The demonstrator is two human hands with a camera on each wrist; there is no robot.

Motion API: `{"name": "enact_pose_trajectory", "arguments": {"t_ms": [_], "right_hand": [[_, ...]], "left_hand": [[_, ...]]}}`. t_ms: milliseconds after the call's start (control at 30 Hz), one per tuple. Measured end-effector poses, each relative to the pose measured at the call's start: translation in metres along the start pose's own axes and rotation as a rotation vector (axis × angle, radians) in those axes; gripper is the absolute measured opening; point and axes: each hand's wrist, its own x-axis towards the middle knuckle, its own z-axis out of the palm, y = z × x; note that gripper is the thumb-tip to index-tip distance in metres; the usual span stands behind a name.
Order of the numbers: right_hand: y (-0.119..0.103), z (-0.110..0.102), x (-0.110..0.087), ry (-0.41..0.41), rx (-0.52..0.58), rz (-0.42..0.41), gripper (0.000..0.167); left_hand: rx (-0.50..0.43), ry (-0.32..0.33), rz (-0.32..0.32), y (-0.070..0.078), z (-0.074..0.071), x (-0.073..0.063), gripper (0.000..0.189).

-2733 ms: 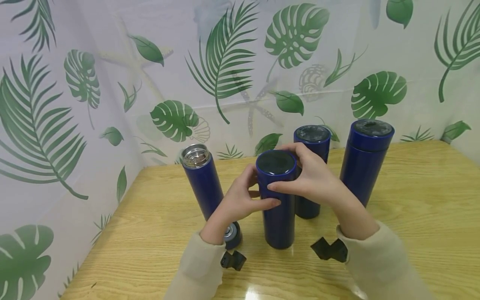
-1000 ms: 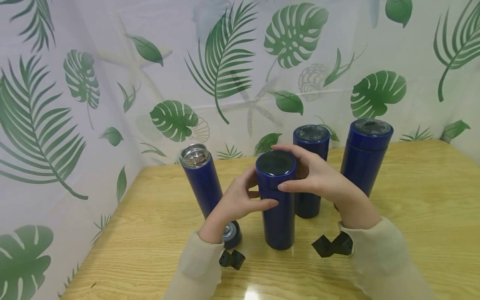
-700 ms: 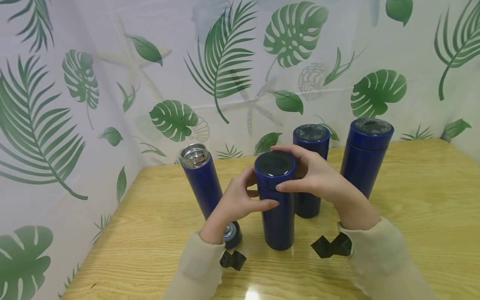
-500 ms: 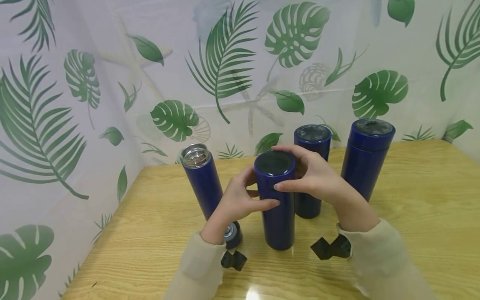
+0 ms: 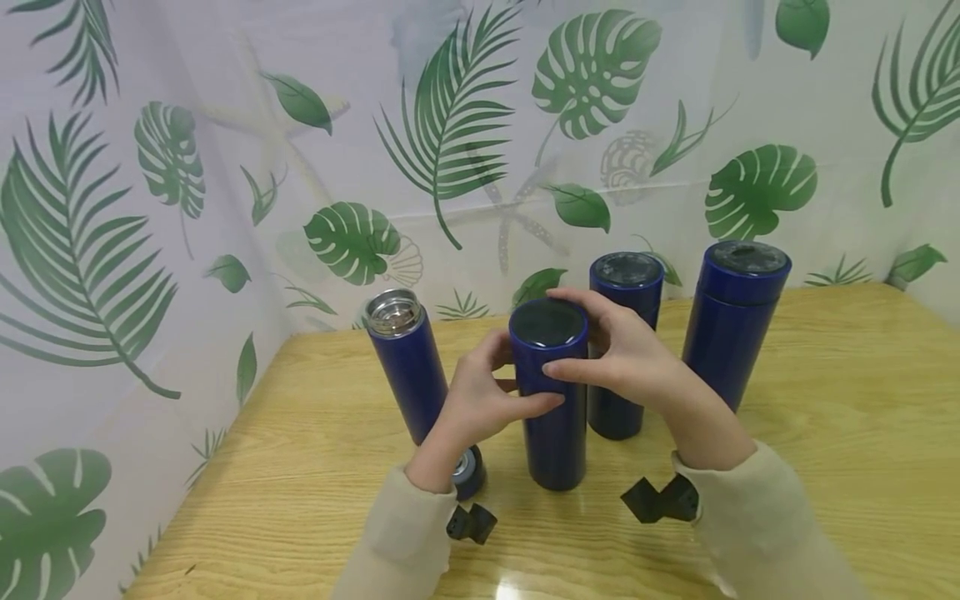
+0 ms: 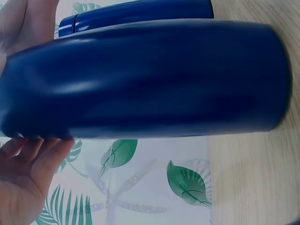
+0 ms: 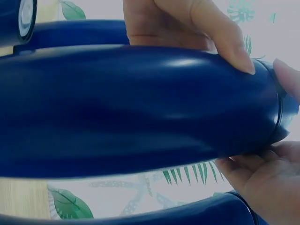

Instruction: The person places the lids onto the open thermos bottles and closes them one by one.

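A dark blue thermos bottle (image 5: pixel 553 433) stands upright between my two hands. My left hand (image 5: pixel 480 400) grips its upper body, with the thumb across the front. Around the top, my right hand (image 5: pixel 633 354) holds the bottle's lid (image 5: pixel 550 325), its thumb on the near side. The right wrist view shows the seam between lid and blue body (image 6: pixel 154 79), with fingers on either side of it. To the left stands an uncapped blue thermos (image 5: pixel 408 367) with a bare steel mouth. Its neighbour, a small round lid (image 5: pixel 468 471), lies partly hidden behind my left wrist.
Two capped blue thermoses stand on the right: one thermos (image 5: pixel 618 417) just behind the held bottle, the other thermos (image 5: pixel 731 333) behind my right forearm. All are on a wooden table (image 5: pixel 247 500). A leaf-print curtain (image 5: pixel 465 108) hangs behind it.
Over the last second my right thumb has slid left across the lid's front as that hand turned. The held bottle's base now appears slightly higher. My left hand keeps its grip.
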Motion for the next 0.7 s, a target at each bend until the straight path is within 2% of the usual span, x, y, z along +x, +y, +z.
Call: {"name": "enact_pose_trajectory", "arguments": {"t_ms": [333, 500, 700], "right_hand": [[-0.005, 0.000, -0.003, 0.039, -0.305, 0.094, 0.078], [-0.009, -0.003, -0.004, 0.028, -0.355, 0.126, 0.075], [-0.008, -0.005, -0.004, 0.007, -0.345, 0.142, 0.061]], "left_hand": [[0.057, 0.120, 0.014, -0.007, 0.001, 0.003, 0.057], [0.087, 0.169, 0.006, -0.011, -0.002, 0.006, 0.060], [0.126, 0.204, 0.010, -0.014, -0.005, 0.009, 0.067]]}}
